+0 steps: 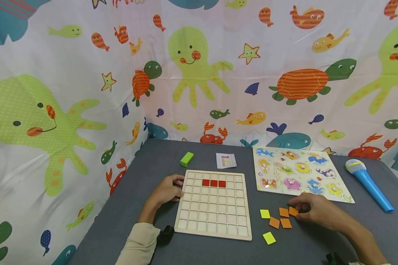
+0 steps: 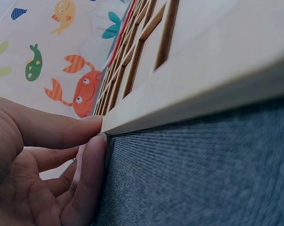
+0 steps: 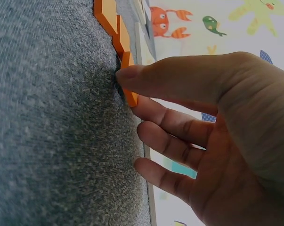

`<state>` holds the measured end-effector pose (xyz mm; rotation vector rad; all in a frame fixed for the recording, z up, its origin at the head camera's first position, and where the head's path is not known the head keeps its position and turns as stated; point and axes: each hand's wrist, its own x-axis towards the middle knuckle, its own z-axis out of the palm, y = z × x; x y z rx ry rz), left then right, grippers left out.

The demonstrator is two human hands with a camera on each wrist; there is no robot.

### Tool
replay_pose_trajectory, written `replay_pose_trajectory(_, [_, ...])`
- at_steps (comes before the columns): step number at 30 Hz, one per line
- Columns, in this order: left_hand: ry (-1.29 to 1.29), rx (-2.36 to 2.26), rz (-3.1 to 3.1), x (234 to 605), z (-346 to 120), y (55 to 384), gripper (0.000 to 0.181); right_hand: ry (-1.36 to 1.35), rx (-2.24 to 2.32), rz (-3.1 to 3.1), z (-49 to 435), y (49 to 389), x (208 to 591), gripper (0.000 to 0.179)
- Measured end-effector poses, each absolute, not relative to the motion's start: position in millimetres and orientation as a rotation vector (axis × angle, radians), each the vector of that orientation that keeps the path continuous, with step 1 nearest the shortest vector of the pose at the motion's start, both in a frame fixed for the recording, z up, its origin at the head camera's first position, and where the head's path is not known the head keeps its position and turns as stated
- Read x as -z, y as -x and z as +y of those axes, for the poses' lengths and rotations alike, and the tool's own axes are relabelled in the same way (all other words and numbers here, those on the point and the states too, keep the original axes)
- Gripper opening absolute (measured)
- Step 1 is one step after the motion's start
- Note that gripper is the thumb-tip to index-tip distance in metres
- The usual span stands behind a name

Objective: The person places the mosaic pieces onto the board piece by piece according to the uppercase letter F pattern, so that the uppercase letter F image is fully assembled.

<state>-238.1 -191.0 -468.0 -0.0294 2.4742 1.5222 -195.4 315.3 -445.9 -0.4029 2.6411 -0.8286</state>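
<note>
A square wooden grid board (image 1: 214, 204) lies on the table, with several red tiles (image 1: 213, 183) side by side near its top. At the board's left edge my left hand (image 1: 166, 191) grips the rim; thumb and forefinger meet it in the left wrist view. To the right of the board, my right hand (image 1: 315, 209) pinches an orange tile (image 3: 131, 96) between thumb and forefinger, the other fingers loosely bent. Beside it lie several more orange tiles (image 1: 286, 223) and two yellow-green tiles, one higher (image 1: 265, 214) and one lower (image 1: 269, 238).
Behind the board are a green block (image 1: 187, 159) and a small card with a coloured grid pattern (image 1: 226, 161). A sea-animal knob puzzle (image 1: 296, 171) lies at the back right, with a blue toy microphone (image 1: 371, 186) beyond it. A printed curtain (image 1: 219, 84) borders the grey table.
</note>
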Motion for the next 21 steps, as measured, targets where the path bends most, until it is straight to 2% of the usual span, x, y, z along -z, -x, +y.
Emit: replay_pose_trajectory(21, [0.006, -1.508, 2.464, 466.2, -192.6, 238.0, 0.063, 0.429, 0.889, 2.669, 286.1, 197.7, 448.6, 0.037])
